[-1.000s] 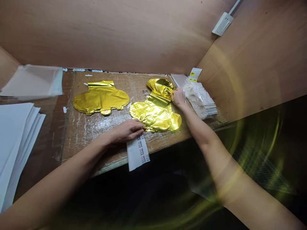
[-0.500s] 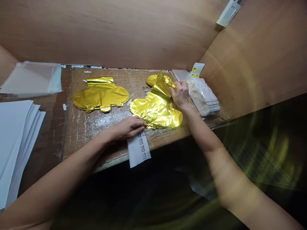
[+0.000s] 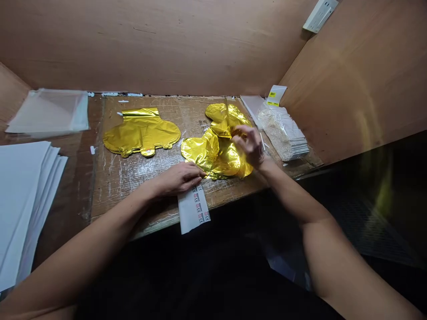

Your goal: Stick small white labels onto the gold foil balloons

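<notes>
Plywood walls (image 3: 167,49) are framing the worktop (image 3: 75,186); the left hand (image 3: 182,177), fingers bunched, and right hand (image 3: 251,144), half-curled, are flanking a gold foil balloon (image 3: 200,152), pinching unclear for both; a CE-label sheet (image 3: 191,214) is poking over the edge.

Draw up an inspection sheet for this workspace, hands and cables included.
Surface: brown cardboard sheet under scuffed clear tape.
Work items: crumpled shiny gold foil; flat gold foil stack to its left; white paper strip printed with CE marks, overhanging the front edge.
Clutter: small white scraps; white paper stack, far left; translucent plastic sheets behind it; white ridged bundle, right.
Left hand: at the foil's lower-left edge, hiding the strip's top end.
Right hand: beside the foil, fingers curled; grip unclear.
Cables: nothing seen.
Surroundings: brown wooden panels; white rectangular plastic power outlet, upper right.
</notes>
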{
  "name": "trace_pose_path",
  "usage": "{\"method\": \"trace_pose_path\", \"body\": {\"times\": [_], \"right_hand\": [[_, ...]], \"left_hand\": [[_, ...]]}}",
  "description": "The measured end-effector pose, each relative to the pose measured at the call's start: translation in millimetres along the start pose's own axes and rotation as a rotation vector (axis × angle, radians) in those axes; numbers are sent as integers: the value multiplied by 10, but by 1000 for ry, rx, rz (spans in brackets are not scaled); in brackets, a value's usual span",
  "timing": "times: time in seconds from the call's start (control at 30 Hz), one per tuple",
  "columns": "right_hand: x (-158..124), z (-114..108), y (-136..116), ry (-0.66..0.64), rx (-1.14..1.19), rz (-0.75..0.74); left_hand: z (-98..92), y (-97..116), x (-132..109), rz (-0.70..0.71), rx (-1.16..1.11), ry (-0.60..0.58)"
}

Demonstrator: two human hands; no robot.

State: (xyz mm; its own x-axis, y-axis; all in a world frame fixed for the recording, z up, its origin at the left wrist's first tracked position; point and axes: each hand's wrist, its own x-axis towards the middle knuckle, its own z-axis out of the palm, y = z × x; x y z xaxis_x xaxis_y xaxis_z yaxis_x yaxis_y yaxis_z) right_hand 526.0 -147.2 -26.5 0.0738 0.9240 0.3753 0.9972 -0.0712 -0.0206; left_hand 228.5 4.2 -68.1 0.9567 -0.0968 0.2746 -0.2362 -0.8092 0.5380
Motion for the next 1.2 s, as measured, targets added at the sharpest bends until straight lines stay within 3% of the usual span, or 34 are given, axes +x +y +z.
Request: {"method": "trace_pose_path", "body": {"times": [0.1,0.17,0.23,0.3,0.47,0.63,0.87,1.1,1.2], "right_hand": [[-203,-21,-380,-159,210,-474],[-315,33,-530,-108,335,-633],[-384,92,-597,-1,387,-547],[-416,121,-630,17,390,-346],[-469,50,-879,-9,619,76],[-497,29,-1203,-142,914,253],[-383,115,-1279,-82,848,213],[-496,281,-1385,122,357,-33],[-525,284,-1392,185,356,-114]], "left_hand": [[6,24,8,19,37,5],[7,49,11,24,67,4],[1,82,13,21,76,11],[-9,118,18,-10,31,34],[-6,178,40,-351,-304,154],[41,210,72,-530,-544,285],[65,233,93,-543,-570,314],[108,231,116,-591,-526,369],[103,212,101,-586,-487,368]]}}
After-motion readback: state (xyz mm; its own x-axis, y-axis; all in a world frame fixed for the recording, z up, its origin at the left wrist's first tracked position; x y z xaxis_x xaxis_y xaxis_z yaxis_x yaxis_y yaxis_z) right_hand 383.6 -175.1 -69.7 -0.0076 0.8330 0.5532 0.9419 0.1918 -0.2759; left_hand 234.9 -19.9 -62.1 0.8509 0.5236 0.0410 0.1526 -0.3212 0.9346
